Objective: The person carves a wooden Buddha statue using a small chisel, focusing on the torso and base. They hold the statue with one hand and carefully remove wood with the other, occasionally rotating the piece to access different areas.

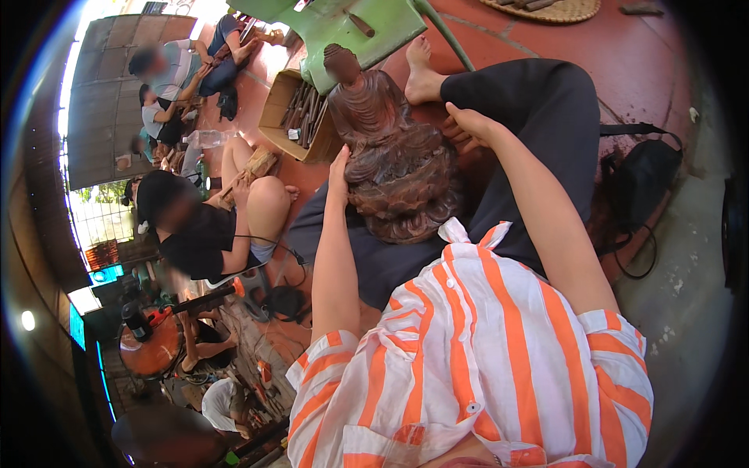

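Note:
A dark brown carved wooden Buddha statue (402, 171), seated on a rugged carved base, stands in my lap between my legs, tilted a little to the left. My left hand (339, 175) grips the left side of its base, with the fingertips partly hidden behind the wood. Close by the statue's right side is my right hand (470, 127). Its fingers are loosely bent and apart, and I see nothing held in them. Whether those fingertips touch the wood I cannot tell.
Beyond the statue are a cardboard box (273, 105) of carving tools and a green plastic chair (370, 39). A woven tray (573, 9) lies far right; a black bag (646, 179) sits right. Left, a person in black (195, 226) holds a wooden piece; several others sit farther off.

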`<state>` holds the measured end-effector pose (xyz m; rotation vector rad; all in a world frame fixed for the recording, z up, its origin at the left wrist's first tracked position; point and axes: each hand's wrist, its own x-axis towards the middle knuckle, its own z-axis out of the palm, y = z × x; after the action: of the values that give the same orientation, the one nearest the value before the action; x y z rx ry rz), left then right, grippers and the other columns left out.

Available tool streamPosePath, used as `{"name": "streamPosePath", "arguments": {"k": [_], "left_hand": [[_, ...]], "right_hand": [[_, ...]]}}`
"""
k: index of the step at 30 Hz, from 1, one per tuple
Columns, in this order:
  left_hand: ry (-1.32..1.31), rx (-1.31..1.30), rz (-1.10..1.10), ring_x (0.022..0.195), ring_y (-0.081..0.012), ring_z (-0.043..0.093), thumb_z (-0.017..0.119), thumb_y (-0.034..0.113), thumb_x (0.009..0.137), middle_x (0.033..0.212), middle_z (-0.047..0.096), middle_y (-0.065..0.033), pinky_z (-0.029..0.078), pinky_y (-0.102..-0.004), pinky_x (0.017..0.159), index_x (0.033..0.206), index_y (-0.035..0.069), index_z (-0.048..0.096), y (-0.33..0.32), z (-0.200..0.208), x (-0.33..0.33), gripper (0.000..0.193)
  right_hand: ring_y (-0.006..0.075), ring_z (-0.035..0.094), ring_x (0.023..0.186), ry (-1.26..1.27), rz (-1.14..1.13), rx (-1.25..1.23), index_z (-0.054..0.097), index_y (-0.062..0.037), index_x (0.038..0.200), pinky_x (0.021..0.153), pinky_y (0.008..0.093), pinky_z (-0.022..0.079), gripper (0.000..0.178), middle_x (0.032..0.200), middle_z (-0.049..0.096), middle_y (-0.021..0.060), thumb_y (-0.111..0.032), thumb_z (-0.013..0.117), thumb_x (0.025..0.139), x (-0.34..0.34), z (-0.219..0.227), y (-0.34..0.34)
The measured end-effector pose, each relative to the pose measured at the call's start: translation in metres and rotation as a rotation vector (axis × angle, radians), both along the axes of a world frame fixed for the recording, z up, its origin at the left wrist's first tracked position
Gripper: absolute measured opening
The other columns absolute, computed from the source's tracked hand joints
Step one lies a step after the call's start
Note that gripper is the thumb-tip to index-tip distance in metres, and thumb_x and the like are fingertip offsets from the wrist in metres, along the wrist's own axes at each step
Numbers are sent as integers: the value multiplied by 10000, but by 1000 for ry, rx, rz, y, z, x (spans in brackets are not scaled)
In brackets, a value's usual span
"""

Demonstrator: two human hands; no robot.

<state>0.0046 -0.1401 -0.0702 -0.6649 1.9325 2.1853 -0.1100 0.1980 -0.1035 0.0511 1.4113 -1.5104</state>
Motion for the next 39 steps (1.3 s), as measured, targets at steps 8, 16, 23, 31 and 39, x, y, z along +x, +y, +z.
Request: {"name": "streamPosePath", "arguments": {"k": [8,16,23,31,39], "left_hand": [[6,-129,48,1228,-207,504,631,342,914,1358,519,-138,381,-319,1025,1380,-58,445,16,7,1,641],[-33,-141,48,1227,-224,507,662,351,887,1355,517,-163,387,-323,1023,1396,-66,413,22,23,1,704],[-24,-107,49,1215,-231,522,662,332,890,1359,515,-169,396,-328,1020,1394,-72,410,20,12,-2,693],[-12,-92,60,1183,-223,546,664,311,893,1331,538,-168,411,-322,1004,1384,-78,419,21,15,-1,673],[-9,-88,74,1167,-214,553,662,305,893,1314,550,-161,415,-317,996,1378,-86,423,20,17,2,667]], "right_hand": [[318,599,1073,40,-7,86,530,-25,1278,856,461,498,650,1203,599,186,-564,321,981,-3,-25,-7],[153,558,636,198,97,147,603,-14,1032,490,321,481,382,830,601,56,-384,529,971,-3,-31,-6],[278,683,800,332,158,265,634,-16,1110,629,445,566,439,997,662,100,-413,532,952,8,-16,-2],[263,686,844,391,209,300,642,-26,1125,625,448,572,438,1027,664,88,-411,530,951,7,-12,-3],[287,649,917,458,250,298,622,26,1155,676,413,582,414,1058,662,140,-321,520,952,7,-8,-8]]}}
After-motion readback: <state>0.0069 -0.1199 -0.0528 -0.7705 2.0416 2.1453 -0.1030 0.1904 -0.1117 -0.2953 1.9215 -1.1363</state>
